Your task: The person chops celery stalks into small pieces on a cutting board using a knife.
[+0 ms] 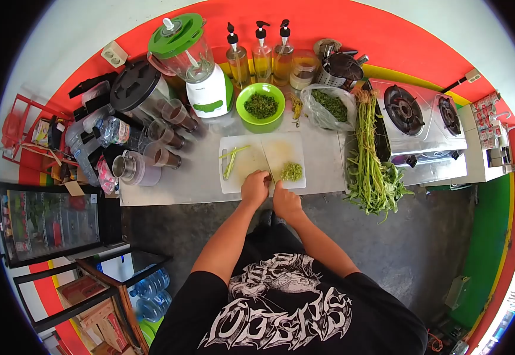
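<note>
At the near edge of the counter (198, 171), both hands are held close together over a white cutting board (251, 155). A knife (267, 158) is gripped by the right hand (287, 200), its handle mostly covered, its thin blade pointed away from the body, presumably for a firm, steady cut. Just left of the blade, the left hand (257, 187) is set with its fingers curled; whether anything is pinched by it cannot be told, as the fingertips are hidden.

And see how the board is divided! On its left side, a few long green stems (230, 164) are laid loose, within easy reach of the left hand. Right of the blade, a heap of chopped green bits (292, 171) is gathered, apparently so that cut and uncut are not mixed.

Behind the board, a green bowl (260, 124) of dark leaves is placed, likely to be out of the elbows' way. Farther right, a plastic bag (352, 112) of greens is set down, and beside the stove (414, 142) a leafy bundle (368, 148) is stretched, its leaves hung past the front edge, probably because of its length. At the back, the blender (209, 92) and pump bottles (262, 62) are ranged near the wall.
</note>
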The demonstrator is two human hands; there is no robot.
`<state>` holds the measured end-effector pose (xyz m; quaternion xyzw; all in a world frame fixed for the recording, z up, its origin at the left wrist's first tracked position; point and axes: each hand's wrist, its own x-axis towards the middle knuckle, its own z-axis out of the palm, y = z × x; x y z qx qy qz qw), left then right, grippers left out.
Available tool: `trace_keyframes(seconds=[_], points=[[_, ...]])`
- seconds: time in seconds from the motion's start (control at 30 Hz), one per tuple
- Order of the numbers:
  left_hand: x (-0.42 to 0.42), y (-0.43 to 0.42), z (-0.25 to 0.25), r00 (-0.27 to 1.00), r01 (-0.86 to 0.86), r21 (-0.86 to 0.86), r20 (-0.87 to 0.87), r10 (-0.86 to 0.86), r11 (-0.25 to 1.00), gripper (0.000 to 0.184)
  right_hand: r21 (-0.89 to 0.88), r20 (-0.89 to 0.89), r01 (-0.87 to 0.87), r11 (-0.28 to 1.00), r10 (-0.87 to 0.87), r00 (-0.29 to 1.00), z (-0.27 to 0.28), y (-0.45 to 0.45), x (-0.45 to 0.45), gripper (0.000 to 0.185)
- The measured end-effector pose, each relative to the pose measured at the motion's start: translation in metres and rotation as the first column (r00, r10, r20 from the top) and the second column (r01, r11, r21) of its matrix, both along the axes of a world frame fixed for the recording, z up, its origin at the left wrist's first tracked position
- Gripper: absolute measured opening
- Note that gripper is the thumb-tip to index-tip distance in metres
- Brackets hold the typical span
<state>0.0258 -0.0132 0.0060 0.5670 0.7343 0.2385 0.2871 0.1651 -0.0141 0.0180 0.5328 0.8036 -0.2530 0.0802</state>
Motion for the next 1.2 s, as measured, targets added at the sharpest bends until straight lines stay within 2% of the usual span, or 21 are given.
trace_keyframes(seconds=[0.33, 0.43, 0.57, 0.67, 0.73, 0.83, 0.93, 1.0, 1.13, 1.2], points=[[0.001, -0.004, -0.005, 1.0, -0.012, 0.05, -0.007, 0.012, 0.999, 0.01, -0.061, 0.07, -0.016, 0.998, 0.02, 0.997, 0.016, 0.007, -0.006, 0.041], [0.0, 0.002, -0.005, 1.0, -0.023, 0.082, -0.003, 0.023, 0.996, 0.009, -0.051, 0.018, 0.0, 0.999, 0.001, 1.0, 0.011, -0.002, -0.003, 0.042], [-0.001, 0.001, -0.005, 0.998, -0.017, 0.115, 0.069, 0.009, 0.993, 0.01, -0.076, 0.044, 0.034, 0.997, -0.031, 0.999, 0.005, 0.0, -0.008, 0.046], [0.0, -0.001, -0.015, 0.996, -0.028, 0.108, 0.086, 0.019, 0.994, 0.011, -0.068, 0.054, 0.008, 0.998, -0.005, 0.999, 0.011, 0.001, -0.006, 0.041], [-0.002, 0.002, -0.015, 0.996, -0.043, 0.107, 0.081, 0.034, 0.993, 0.01, -0.088, -0.008, 0.016, 0.996, -0.017, 1.0, 0.012, 0.003, -0.004, 0.047], [-0.002, -0.003, -0.014, 0.994, -0.055, 0.158, 0.106, 0.039, 0.986, 0.009, -0.085, -0.008, 0.042, 0.995, -0.043, 0.999, 0.007, -0.003, -0.007, 0.044], [0.002, -0.005, -0.016, 0.996, -0.026, 0.173, 0.086, 0.012, 0.985, 0.006, -0.087, -0.017, 0.037, 0.996, -0.038, 0.999, 0.004, 0.004, -0.01, 0.039], [0.005, -0.009, -0.019, 1.0, 0.011, 0.211, -0.026, -0.006, 0.977, 0.006, -0.089, -0.022, 0.041, 0.995, -0.043, 0.999, 0.005, 0.002, -0.007, 0.037], [0.01, -0.015, -0.023, 0.996, 0.039, 0.24, -0.087, -0.019, 0.97, 0.009, -0.083, -0.016, 0.047, 0.995, -0.048, 0.999, 0.006, -0.004, -0.007, 0.033], [0.01, -0.02, -0.021, 0.993, 0.076, 0.311, -0.104, -0.046, 0.947, 0.011, -0.111, -0.019, 0.066, 0.992, -0.069, 0.997, 0.003, 0.0, -0.008, 0.033]])
